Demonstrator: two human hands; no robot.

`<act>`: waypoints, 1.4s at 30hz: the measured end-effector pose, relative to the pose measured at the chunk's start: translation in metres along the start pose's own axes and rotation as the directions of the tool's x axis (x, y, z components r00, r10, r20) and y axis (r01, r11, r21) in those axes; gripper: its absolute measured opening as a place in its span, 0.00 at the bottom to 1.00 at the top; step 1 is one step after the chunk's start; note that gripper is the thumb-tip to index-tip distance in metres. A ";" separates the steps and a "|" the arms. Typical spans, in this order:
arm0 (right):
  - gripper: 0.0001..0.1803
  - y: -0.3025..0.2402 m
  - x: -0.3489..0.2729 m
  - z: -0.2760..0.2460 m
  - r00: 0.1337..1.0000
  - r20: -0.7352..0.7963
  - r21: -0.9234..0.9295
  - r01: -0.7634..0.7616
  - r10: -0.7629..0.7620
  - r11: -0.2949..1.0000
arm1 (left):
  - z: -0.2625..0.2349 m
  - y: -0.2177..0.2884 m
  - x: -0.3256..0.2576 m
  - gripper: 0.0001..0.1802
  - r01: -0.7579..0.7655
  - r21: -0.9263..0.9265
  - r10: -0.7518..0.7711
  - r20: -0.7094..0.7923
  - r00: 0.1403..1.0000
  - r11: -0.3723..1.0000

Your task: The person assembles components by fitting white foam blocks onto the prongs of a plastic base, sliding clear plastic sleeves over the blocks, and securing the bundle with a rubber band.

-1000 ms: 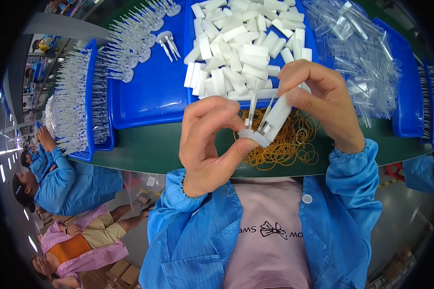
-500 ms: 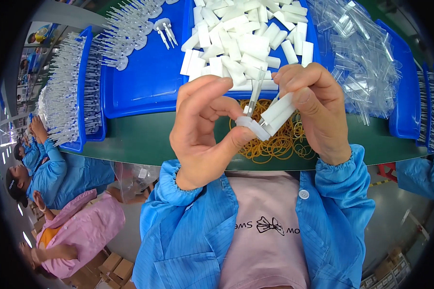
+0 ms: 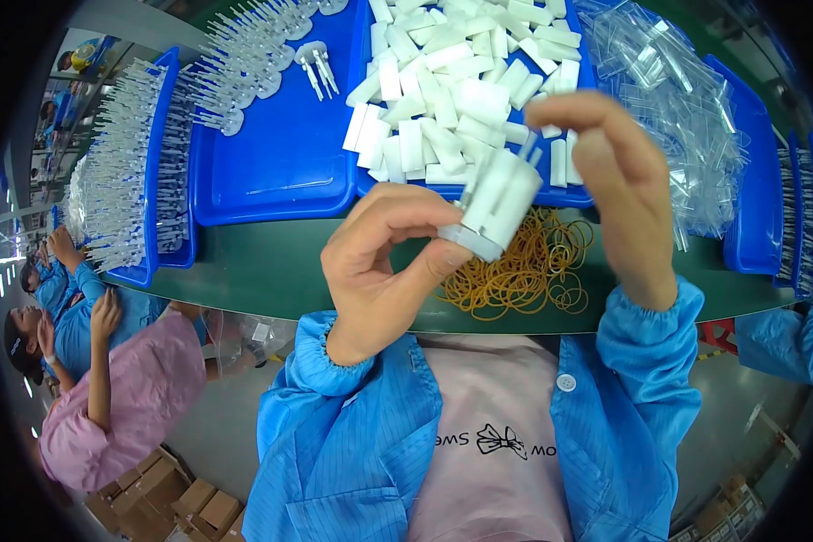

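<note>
Factory workshop: green bench (image 3: 271, 271), blue trays (image 3: 275, 194) of white blocks (image 3: 479, 101), cardboard boxes (image 3: 219, 509) on the floor (image 3: 262, 406).

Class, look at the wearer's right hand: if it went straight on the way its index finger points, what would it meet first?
Pointing leftward, the right hand would probably meet the piled white blocks first, though depth is unclear; it might pass above them.

Left hand (image 3: 368, 262): pinch grip | Right hand (image 3: 630, 194): slightly farther forward, loosely curled, blurred
</note>
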State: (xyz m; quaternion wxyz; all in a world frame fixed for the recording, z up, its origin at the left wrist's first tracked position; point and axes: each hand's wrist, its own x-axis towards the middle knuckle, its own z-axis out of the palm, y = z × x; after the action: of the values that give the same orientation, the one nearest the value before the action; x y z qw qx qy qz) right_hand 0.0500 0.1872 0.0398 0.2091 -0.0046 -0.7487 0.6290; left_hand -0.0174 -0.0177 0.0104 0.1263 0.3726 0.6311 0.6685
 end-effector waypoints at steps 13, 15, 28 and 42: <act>0.12 0.054 0.037 0.010 0.975 0.191 -0.855 0.224 -0.118 0.467 | -0.021 -0.005 -0.005 0.13 0.091 0.021 -0.082 -0.264 0.961 0.996; 0.13 0.054 0.033 0.011 0.965 0.234 -0.826 0.263 -0.123 0.499 | -0.020 -0.005 -0.004 0.13 0.086 0.022 -0.077 -0.269 0.960 0.996; 0.11 0.057 0.022 0.013 0.969 0.203 -0.804 0.246 -0.140 0.541 | -0.013 -0.003 0.002 0.09 0.117 0.096 -0.098 -0.184 0.978 0.988; 0.13 0.042 0.025 -0.004 0.975 0.131 -0.493 0.223 -0.182 0.841 | -0.012 0.001 0.005 0.09 0.069 0.112 -0.056 -0.111 0.992 0.991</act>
State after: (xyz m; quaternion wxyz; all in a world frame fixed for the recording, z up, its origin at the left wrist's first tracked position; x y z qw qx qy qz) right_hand 0.0175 0.2064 0.0079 0.2362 0.0449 -0.8908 0.3855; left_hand -0.0280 -0.0236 0.0138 0.0912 0.3226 0.6860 0.6458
